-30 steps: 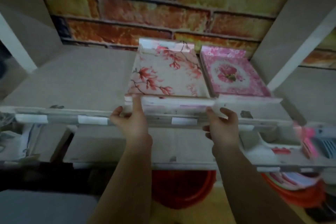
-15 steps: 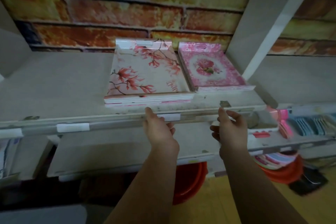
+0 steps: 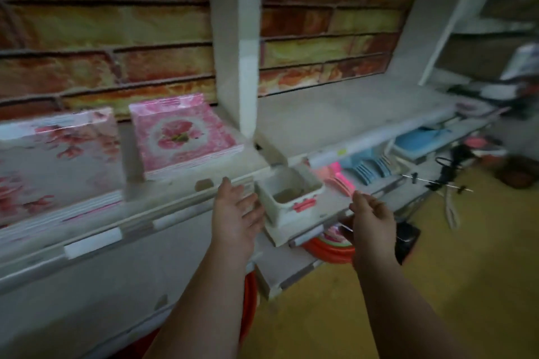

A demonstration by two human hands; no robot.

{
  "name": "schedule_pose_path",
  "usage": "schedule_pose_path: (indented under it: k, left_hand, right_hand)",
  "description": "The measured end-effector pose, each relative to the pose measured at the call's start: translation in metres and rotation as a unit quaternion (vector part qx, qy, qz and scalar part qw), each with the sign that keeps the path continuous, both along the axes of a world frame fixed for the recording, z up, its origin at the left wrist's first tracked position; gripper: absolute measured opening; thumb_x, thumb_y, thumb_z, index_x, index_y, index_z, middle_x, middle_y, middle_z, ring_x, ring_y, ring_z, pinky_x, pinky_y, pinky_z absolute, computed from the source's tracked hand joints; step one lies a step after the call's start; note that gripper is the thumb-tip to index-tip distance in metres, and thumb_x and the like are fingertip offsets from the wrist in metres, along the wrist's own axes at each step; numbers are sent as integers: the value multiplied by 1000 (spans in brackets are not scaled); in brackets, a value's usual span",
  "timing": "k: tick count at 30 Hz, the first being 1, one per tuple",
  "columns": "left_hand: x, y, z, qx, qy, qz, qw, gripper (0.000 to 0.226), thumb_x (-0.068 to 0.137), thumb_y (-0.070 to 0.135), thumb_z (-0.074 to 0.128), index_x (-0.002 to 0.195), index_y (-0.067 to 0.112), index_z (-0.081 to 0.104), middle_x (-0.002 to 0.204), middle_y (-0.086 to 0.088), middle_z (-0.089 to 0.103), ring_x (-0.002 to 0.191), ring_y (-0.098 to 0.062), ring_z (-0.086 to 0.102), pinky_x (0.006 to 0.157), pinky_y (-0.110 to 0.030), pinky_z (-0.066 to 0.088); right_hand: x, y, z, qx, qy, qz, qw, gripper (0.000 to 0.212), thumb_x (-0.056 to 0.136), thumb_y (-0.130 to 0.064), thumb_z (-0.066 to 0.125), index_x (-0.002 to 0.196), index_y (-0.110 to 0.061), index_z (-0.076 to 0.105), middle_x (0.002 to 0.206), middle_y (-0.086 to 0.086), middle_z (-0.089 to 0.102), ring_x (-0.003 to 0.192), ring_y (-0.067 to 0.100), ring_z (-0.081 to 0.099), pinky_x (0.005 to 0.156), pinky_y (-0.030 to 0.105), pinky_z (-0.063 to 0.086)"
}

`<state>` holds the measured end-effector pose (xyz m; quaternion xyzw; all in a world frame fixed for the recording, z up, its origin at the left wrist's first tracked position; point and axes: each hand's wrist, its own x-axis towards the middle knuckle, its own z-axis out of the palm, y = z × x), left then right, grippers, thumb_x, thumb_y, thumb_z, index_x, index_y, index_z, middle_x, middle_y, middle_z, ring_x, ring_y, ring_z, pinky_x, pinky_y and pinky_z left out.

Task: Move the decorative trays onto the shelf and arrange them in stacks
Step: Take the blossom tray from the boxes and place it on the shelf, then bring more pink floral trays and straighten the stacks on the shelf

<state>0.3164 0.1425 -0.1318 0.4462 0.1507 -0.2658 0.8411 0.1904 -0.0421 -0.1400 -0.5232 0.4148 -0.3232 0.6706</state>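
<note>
Shelf (image 3: pixel 180 198): tray stacks (image 3: pixel 180 137) left of empty hands (image 3: pixel 236 210).

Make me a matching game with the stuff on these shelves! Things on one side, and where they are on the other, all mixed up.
Things:
1. pink rose tray stack
2. white branch-flower tray stack
3. small white box with red clips
4. blue plastic pieces

Places:
A. far left of the upper shelf
B. lower shelf, between the two hands
C. upper shelf, just left of the white post
D. lower shelf, right of the pink pieces

Pairs: 1-C, 2-A, 3-B, 4-D
</note>
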Motion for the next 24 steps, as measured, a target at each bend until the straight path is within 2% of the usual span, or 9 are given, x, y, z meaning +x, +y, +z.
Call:
schedule_pose_path:
  k: [2, 5, 6, 8, 10, 12, 14, 19, 24]
  left_hand:
    - [-14, -48, 1, -3, -2, -42, 999, 64, 102, 70, 51, 141, 19, 60, 132, -12, 68, 115, -35, 66, 86, -41, 48]
    - [-42, -123, -1, 11, -7, -104, 995, 61, 103, 68, 46, 141, 22, 59, 130, -10, 68, 109, -33, 68, 93, -43, 48]
    - [-54, -149, -2, 13, -9, -123, 992, 62, 103, 68, 46, 141, 21, 60, 132, -11, 68, 109, -34, 68, 93, -43, 49]
    - [-81, -201, -6, 17, -10, -160, 987, 62, 101, 69, 50, 140, 22, 63, 135, -13, 67, 113, -36, 67, 92, -44, 52]
    - [-106, -247, -8, 11, -21, -196, 980, 59, 101, 68, 52, 138, 23, 65, 134, -13, 68, 115, -39, 68, 96, -47, 52]
    - [-131, -289, -7, 17, -35, -235, 971, 58, 102, 67, 51, 138, 24, 65, 132, -11, 69, 116, -39, 67, 99, -49, 51]
    - [-149, -326, -11, 32, -46, -270, 961, 58, 103, 68, 49, 138, 25, 64, 135, -10, 70, 119, -39, 67, 106, -52, 49]
    - [-186, -409, -22, 58, -87, -352, 930, 59, 105, 65, 47, 153, 31, 56, 144, -8, 65, 125, -34, 63, 104, -52, 49]
    - [-218, -502, -39, 56, -114, -435, 891, 62, 108, 61, 44, 165, 37, 41, 162, -6, 51, 140, -38, 53, 117, -60, 41]
  right_hand:
    - [-26, -39, -10, 0, 3, -39, 999, 27, 100, -38, 73, 119, -20, 68, 100, 11, 76, 90, 29, 78, 66, 37, 58]
    - [-66, -98, -17, 5, -1, -90, 996, 40, 85, -53, 80, 112, -24, 73, 104, 9, 80, 88, 26, 78, 77, 44, 63]
    - [-82, -118, -19, 1, 3, -106, 994, 37, 86, -53, 80, 109, -24, 74, 100, 7, 80, 87, 25, 78, 80, 47, 64]
    - [-116, -157, -20, 3, 0, -138, 990, 17, 98, -37, 75, 105, -21, 74, 92, 3, 77, 83, 19, 74, 73, 39, 61]
    - [-151, -189, -21, 17, -6, -169, 985, 18, 102, -30, 72, 116, -19, 72, 104, 1, 75, 94, 17, 72, 73, 35, 58]
    - [-183, -218, -25, 23, -7, -205, 978, 31, 103, -35, 71, 130, -20, 68, 119, 0, 72, 107, 19, 71, 87, 39, 60]
    - [-212, -241, -30, 27, 2, -241, 970, 34, 103, -39, 70, 133, -23, 67, 124, -3, 71, 110, 18, 70, 97, 45, 58]
    - [-263, -287, -39, 44, 10, -309, 950, 39, 102, -45, 70, 138, -29, 65, 131, -6, 69, 113, 14, 68, 99, 44, 57]
    - [-291, -347, -44, 44, 15, -351, 935, 38, 102, -44, 69, 138, -33, 64, 135, -8, 66, 122, 15, 64, 102, 43, 55]
